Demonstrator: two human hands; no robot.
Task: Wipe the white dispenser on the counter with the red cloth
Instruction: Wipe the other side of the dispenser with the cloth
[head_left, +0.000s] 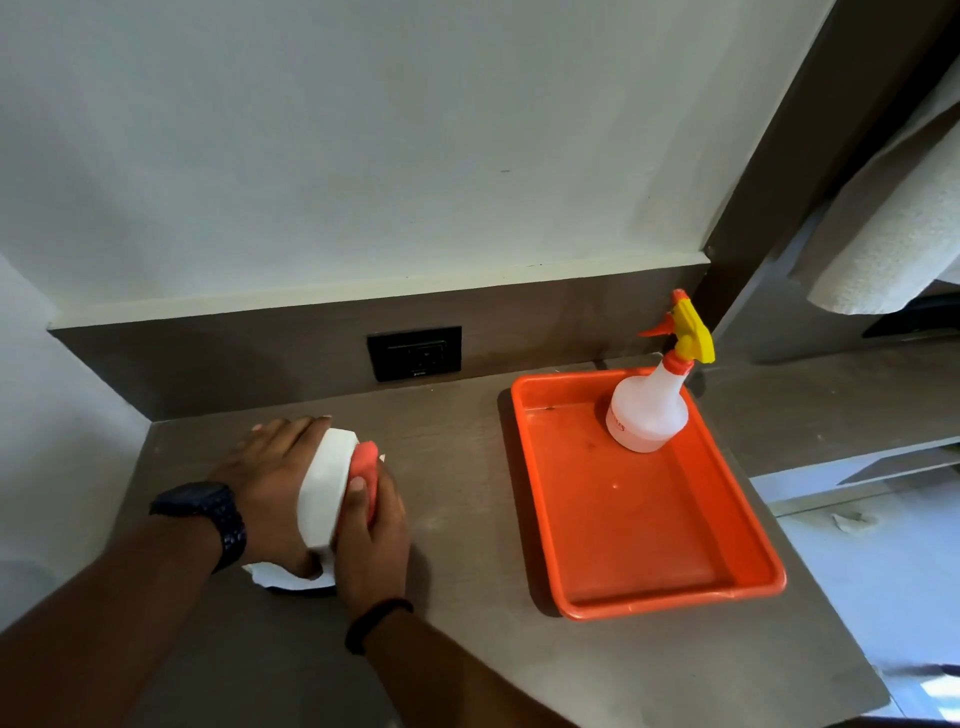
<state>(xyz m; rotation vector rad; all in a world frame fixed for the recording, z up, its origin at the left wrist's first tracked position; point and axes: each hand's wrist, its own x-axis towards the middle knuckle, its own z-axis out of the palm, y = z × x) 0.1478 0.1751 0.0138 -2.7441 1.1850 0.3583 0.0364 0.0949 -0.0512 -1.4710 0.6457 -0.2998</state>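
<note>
dispenser (326, 488) sits near the counter's (467, 649) back left corner, left hand (270, 488) clasped round its far side to steady it. right hand (371, 540) presses the cloth (365, 470) against its near side, fingers closed on it. wiping's underway, i'd say; next, work the cloth round the other faces. tray (649, 605) and sprayer (652, 410) wait by the right edge.

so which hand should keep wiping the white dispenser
Right hand: it presses the red cloth against the white plastic dispenser, while the left hand braces the dispenser's other side.
</note>
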